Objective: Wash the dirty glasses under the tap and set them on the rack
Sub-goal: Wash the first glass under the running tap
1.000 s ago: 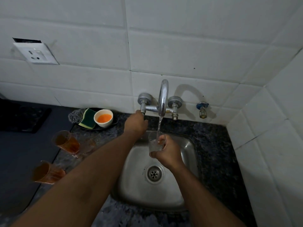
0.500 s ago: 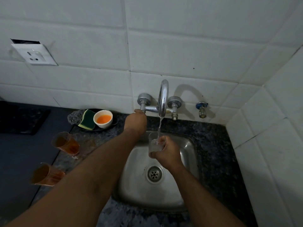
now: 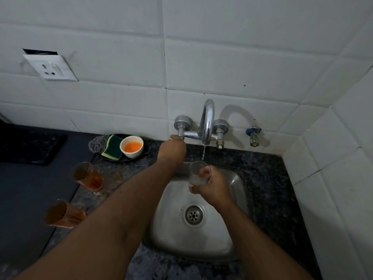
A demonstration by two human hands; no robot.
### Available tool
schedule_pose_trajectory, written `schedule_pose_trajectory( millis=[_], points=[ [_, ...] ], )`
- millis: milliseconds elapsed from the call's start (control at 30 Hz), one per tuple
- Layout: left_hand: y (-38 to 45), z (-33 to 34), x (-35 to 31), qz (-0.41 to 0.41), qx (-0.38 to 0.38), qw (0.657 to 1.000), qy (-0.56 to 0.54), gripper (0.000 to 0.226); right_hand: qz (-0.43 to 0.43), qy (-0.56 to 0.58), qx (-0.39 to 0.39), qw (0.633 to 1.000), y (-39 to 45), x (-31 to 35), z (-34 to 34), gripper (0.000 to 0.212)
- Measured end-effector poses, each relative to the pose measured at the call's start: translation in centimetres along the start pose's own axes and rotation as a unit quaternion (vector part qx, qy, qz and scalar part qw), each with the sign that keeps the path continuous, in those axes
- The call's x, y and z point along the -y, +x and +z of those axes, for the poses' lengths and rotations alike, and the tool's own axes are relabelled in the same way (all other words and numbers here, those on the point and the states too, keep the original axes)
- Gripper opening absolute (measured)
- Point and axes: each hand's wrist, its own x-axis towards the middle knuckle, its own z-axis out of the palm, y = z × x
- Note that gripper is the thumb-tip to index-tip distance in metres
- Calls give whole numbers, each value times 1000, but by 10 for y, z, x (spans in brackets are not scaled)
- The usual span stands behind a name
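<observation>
The right hand (image 3: 215,185) is grasping a clear glass (image 3: 198,173) over the sink (image 3: 238,235), its grip curled round the lower wall; the glass is standing nearly upright, long axis vertical, mouth pointing up at the spout of the tap (image 3: 207,122), directly under the thin stream; the left hand (image 3: 171,149) is reaching far, fingers on the left tap handle (image 3: 180,136), though how tightly they are closing is hidden; two dirty glasses (image 3: 86,175) are waiting on the counter (image 3: 268,178) at left, nearer the left hand.

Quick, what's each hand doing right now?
Left hand: grip on the tap handle.
Right hand: grip round the clear glass under the stream.
</observation>
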Motion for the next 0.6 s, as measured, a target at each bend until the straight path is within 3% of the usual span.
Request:
schedule_pose_trajectory(
  millis=[100, 167, 367, 433, 500, 533, 600],
  points=[
    [1, 2, 0, 8, 5, 1000, -4, 54, 6, 7, -28, 1000, 2, 1, 0, 60],
    [0, 1, 0, 3, 11, 999, -31, 57, 8, -10, -7, 1000, 1, 3, 2, 59],
    [-6, 7, 6, -32, 42, 972, -229, 74, 32, -123, 37, 991, -14, -6, 5, 63],
    [-16, 20, 11, -53, 45, 955, -290, 66, 39, -187, 51, 980, -21, -6, 3, 59],
    [-32, 37, 14, -106, 80, 913, -386, 45, 45, -229, 64, 970, -26, -3, 2, 52],
    [-43, 45, 14, -140, 122, 868, -460, 39, 51, -243, 66, 966, -28, 0, 2, 49],
    [-63, 56, 14, -200, 243, 742, -592, 38, 55, -273, 65, 958, -31, 6, 2, 42]
  ],
)
